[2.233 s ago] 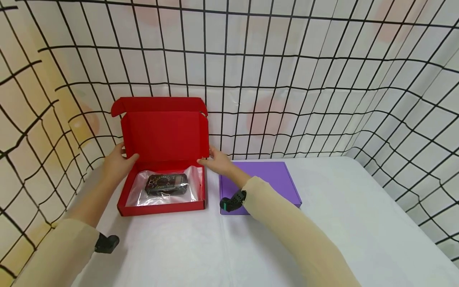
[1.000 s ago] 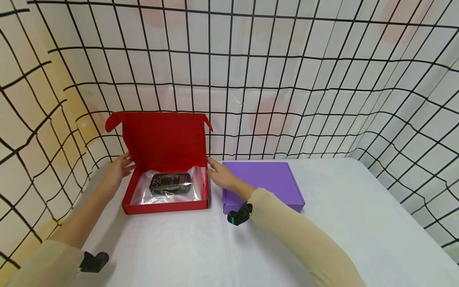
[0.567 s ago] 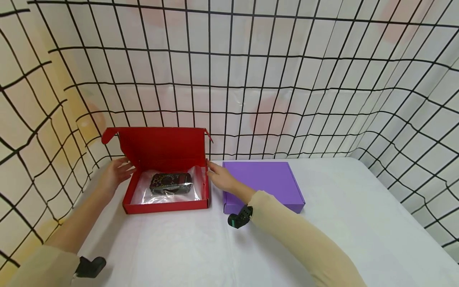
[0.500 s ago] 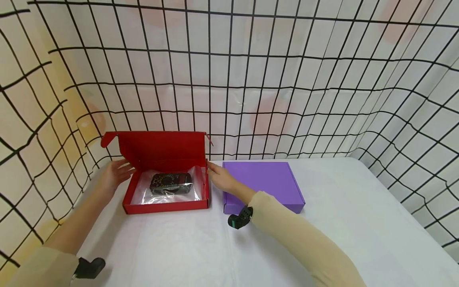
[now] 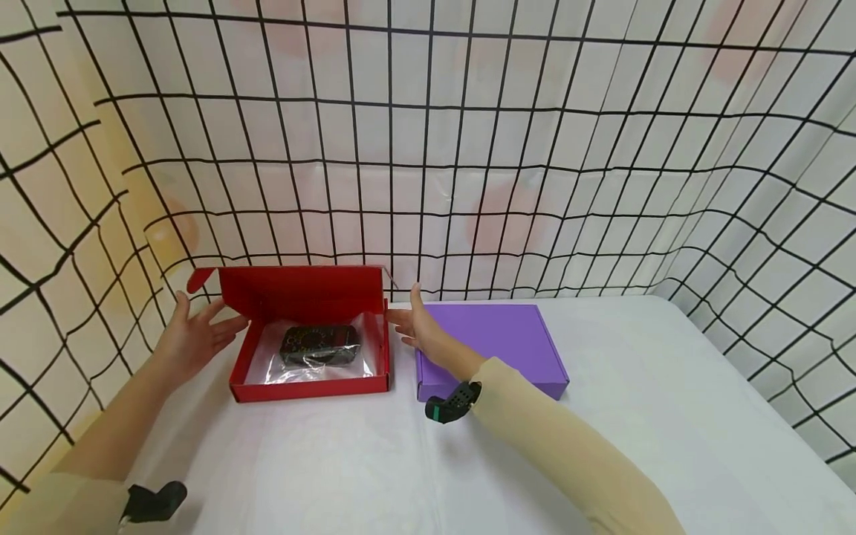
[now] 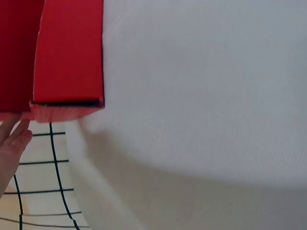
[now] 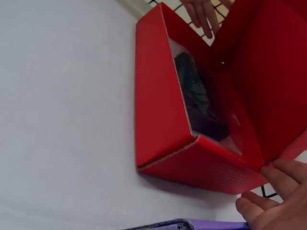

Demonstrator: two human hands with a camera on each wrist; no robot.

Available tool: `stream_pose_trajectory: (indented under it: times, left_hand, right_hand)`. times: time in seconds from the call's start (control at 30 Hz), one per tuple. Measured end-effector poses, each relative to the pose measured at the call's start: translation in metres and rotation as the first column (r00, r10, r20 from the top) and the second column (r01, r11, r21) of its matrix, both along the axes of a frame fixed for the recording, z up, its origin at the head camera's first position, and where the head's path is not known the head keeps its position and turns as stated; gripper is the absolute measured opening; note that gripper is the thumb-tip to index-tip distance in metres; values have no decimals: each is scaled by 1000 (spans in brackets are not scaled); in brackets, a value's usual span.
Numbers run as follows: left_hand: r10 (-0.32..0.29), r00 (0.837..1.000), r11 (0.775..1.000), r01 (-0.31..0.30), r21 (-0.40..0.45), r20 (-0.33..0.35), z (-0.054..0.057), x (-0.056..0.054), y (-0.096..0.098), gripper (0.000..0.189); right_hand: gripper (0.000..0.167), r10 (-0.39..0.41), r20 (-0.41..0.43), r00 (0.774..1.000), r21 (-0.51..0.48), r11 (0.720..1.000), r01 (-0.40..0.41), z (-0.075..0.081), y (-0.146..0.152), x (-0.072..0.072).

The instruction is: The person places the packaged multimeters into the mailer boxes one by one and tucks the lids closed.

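A red cardboard box [image 5: 309, 388] lies on the white-covered table with its lid [image 5: 301, 293] partly raised along the back edge. Inside, a black multimeter [image 5: 319, 345] sits in a clear plastic bag [image 5: 368, 357]. At the box's rear left corner is my left hand [image 5: 194, 338], fingers extended toward the lid's side and thumb raised apart. My right hand [image 5: 423, 327] reaches to the rear right corner, its straight fingertips right at the red cardboard, thumb pointing up. The right wrist view shows these fingers [image 7: 283, 179] along the hinge end of the box's side.
A closed purple box [image 5: 495, 338] lies just right of the red one, partly under my right forearm. Black grid netting [image 5: 535, 160] rises behind the table and at both sides. White cloth [image 5: 321, 468] covers the table in front.
The lid's top edge has come lower, hiding its front flap. Both hands have gone from gripping the lid's sides with thumbs to straightened fingers with thumbs spread; the left has shifted left.
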State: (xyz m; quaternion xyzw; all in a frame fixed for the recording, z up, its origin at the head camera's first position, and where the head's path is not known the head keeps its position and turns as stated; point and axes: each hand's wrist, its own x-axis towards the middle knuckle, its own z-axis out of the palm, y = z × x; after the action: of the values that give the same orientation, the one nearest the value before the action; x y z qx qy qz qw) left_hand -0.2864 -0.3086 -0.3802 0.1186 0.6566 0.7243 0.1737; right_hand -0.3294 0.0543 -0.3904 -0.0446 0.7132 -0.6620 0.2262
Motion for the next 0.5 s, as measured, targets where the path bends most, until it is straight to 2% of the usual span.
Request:
stream_pose_trajectory:
  times: [0.13,0.17,0.27,0.37,0.43,0.5]
  left_hand:
    - [-83,997,997,83,4,-1,1,0,-8,76]
    - [-101,995,995,101,3,-2,1,0,-10,75]
    - [-145,989,989,144,42,21,0,0,-16,75]
    - [-154,987,986,150,72,54,-1,1,-20,76]
    - [-155,987,984,151,93,44,-5,1,-21,66]
    - [-139,990,989,138,58,20,-7,2,-20,55]
  right_hand:
    - [82,35,21,999,-2,999,-35,20,2,15]
    - [82,32,18,999,5,999,-32,21,1,16]
    - [79,5,9,1000,22,1000,-5,17,-1,14]
    - [73,-32,2,999,49,998,32,6,-3,11]
    - [64,-22,-17,1000,72,997,23,4,-3,13]
    - [56,-7,-49,999,106,994,12,2,-3,16]
